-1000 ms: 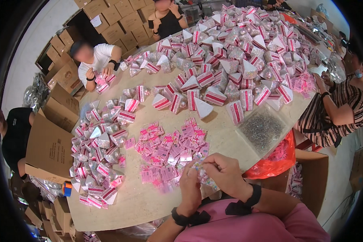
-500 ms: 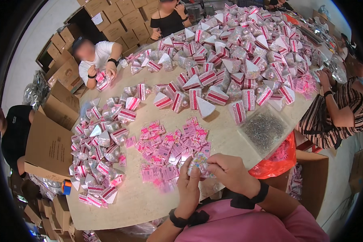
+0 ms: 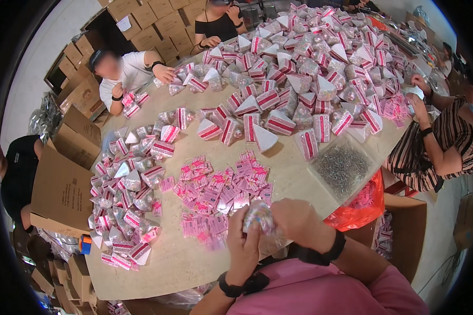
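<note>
Above the table's near edge, my left hand point(image 3: 240, 244) is closed around a cake-slice-shaped piece in clear plastic point(image 3: 258, 216), speckled with many colours. My right hand point(image 3: 302, 224) is closed at the right side of the same piece, gripping its clear wrap; its fingertips are mostly hidden. Loose crinkled plastic hangs below the two hands. Just beyond them lies a spread of pink printed cards point(image 3: 215, 195). Black bands circle both my wrists.
Wrapped slices form a heap at left point(image 3: 126, 189) and a far larger pile point(image 3: 299, 79) at the back. At right sit a clear tray of small metal pieces point(image 3: 342, 168) and a red bag point(image 3: 360, 207). Co-workers surround the table; an open carton point(image 3: 63, 191) stands left.
My right hand has turned over beside the wrapped slice, which has tilted in my left hand. The co-worker in white has reached out over the table.
</note>
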The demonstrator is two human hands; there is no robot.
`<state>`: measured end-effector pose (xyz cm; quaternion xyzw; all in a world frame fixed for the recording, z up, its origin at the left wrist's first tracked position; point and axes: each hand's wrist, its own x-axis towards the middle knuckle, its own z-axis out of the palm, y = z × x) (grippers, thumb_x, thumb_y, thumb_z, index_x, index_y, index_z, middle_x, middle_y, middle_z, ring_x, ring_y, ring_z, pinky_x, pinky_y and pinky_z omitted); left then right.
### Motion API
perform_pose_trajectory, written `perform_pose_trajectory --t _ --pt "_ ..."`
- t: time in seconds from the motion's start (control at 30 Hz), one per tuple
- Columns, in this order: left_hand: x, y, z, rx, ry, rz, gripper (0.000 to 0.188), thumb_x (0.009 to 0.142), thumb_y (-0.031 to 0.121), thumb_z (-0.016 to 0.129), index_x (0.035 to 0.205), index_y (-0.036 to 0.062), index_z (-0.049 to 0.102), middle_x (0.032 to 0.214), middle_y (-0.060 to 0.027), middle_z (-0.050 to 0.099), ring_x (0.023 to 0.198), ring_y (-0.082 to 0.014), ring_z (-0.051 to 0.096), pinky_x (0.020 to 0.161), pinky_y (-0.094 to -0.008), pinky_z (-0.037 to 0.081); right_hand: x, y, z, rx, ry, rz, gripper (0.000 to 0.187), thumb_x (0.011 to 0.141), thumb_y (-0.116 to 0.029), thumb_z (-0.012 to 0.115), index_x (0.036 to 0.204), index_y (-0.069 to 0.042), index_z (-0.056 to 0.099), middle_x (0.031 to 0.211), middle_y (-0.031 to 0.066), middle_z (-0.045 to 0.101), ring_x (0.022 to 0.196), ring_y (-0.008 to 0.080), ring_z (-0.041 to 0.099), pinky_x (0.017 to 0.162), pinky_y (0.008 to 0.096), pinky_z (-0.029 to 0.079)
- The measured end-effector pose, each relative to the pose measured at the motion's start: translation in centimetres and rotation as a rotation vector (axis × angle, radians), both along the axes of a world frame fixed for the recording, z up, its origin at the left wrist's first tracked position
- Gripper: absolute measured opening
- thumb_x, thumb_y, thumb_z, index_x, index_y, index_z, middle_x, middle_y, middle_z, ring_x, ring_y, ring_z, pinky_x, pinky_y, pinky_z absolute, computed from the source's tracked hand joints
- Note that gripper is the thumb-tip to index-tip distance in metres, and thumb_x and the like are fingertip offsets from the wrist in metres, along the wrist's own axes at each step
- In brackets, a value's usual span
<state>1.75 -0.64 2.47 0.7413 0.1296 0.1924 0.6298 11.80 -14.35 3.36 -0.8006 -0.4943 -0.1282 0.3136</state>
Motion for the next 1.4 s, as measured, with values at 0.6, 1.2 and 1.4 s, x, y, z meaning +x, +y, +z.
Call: perform_pose_trajectory --t 0.6,1.2,1.4 --pt "0.1 1.4 1.5 -0.696 0.007 0.026 0.05 0.098 0.019 0.044 0.14 -0.004 0.029 0.116 -0.0127 0.057 0.101 -0.0183 0.059 0.085 -0.0318 0.049 -0.6 0.5 2.1 0.442 1.157 0.009 0.013 0.09 -0.008 0.054 0.094 0.002 0.061 0.072 0.0032 0.059 0.066 0.0082 0.055 0.061 0.0231 0.045" --pt "-0.9 2.3 0.4 0.194 -0.075 0.211 0.062 0.089 0.022 0.06 0.136 -0.0059 0.032 0.132 -0.0209 0.039 0.124 -0.03 0.038 0.105 -0.0398 0.029 -1.8 3.0 2.4 0.137 0.717 0.025 0.012 0.085 -0.012 0.061 0.091 -0.002 0.06 0.079 0.0164 0.062 0.07 0.0317 0.062 0.062 0.0358 0.048" --pt "-1.2 2.4 0.6 0.44 -0.08 0.227 0.059 0.088 0.026 0.062 0.133 -0.0046 0.039 0.13 -0.0177 0.043 0.123 -0.0278 0.041 0.104 -0.0382 0.031 -1.7 2.8 2.3 0.127 0.609 0.033 0.011 0.085 -0.012 0.059 0.088 -0.001 0.057 0.075 0.0182 0.059 0.069 0.0349 0.06 0.06 0.0385 0.047"
